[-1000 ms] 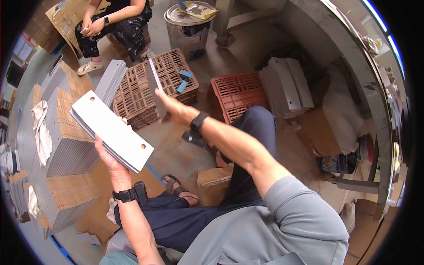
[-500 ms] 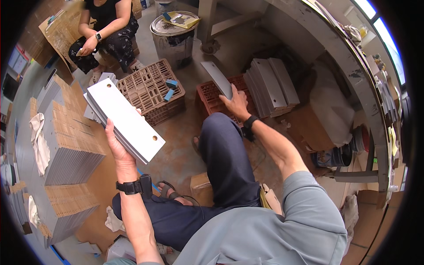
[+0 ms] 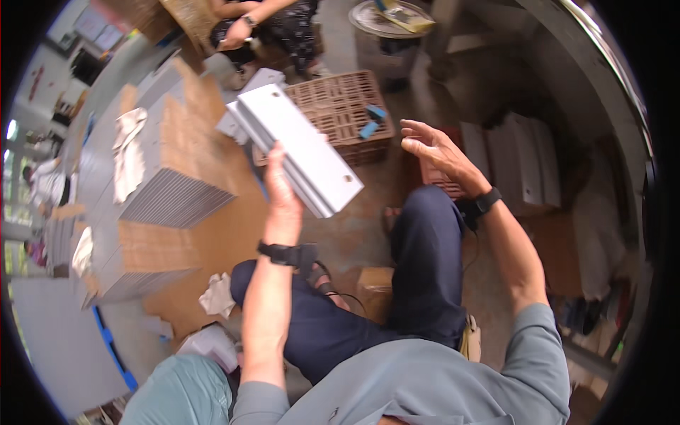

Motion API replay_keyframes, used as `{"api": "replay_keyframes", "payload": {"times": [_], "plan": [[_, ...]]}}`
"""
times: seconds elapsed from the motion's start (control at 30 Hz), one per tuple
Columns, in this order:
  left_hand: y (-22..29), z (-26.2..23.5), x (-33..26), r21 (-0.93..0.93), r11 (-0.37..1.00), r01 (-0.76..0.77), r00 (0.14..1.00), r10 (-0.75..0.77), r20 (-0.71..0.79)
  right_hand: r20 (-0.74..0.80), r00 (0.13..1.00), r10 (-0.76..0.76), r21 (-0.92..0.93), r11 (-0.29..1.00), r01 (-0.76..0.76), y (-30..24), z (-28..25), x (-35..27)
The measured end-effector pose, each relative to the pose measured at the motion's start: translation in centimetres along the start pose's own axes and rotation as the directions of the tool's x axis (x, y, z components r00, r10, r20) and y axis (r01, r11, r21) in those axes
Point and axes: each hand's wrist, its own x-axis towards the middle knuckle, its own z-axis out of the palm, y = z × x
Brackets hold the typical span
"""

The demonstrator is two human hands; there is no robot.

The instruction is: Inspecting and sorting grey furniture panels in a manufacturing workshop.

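My left hand (image 3: 283, 188) is closed around a small stack of white panels (image 3: 301, 145), flat rectangles with a round hole near each end. It holds them tilted above the floor, near an upturned tan plastic crate (image 3: 333, 103). Empty, with fingers apart, my right hand (image 3: 448, 157) hovers over a red plastic crate (image 3: 440, 183). Beyond that hand stand several grey-white panels (image 3: 520, 156) on edge in a row. A loose pale panel (image 3: 473, 145) by the red crate is blurred and partly hidden by my hand.
Two blue blocks (image 3: 369, 130) lie on the tan crate. A lidded drum (image 3: 386, 60) stands behind it, with a seated person (image 3: 269, 28) to its left. Tall stacks of grey boards (image 3: 173, 191) with cardboard edges, draped with cloths (image 3: 129, 152), line the left. A worktable frame (image 3: 581, 64) borders the right.
My right hand has let go of the grey panel it held over the red crate and has opened. My left hand keeps its stack. The view has swung left.
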Motion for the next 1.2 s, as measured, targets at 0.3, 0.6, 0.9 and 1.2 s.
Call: {"api": "replay_keyframes", "payload": {"times": [0.3,0.6,0.9,1.2], "plan": [[-3.5,-1.1,1.7,0.118,0.993,-0.01,0.957,0.044,-0.286,0.444,0.888,-0.121,-0.142,0.969,0.203,-1.8,11.3,5.5],[-2.2,-5.4,0.0,0.141,0.989,0.041,0.855,0.039,-0.518,0.568,0.804,-0.173,0.778,0.431,-0.457,6.5,13.8,5.9],[-0.6,-4.8,-0.5,0.191,0.982,-0.006,0.845,0.107,-0.524,0.446,0.886,-0.125,0.878,-0.134,-0.46,14.5,15.5,8.6],[0.6,-4.4,-1.0,0.173,0.985,-0.011,0.873,0.094,-0.479,0.445,0.889,-0.108,0.875,-0.159,-0.458,13.5,15.9,7.6]]}}
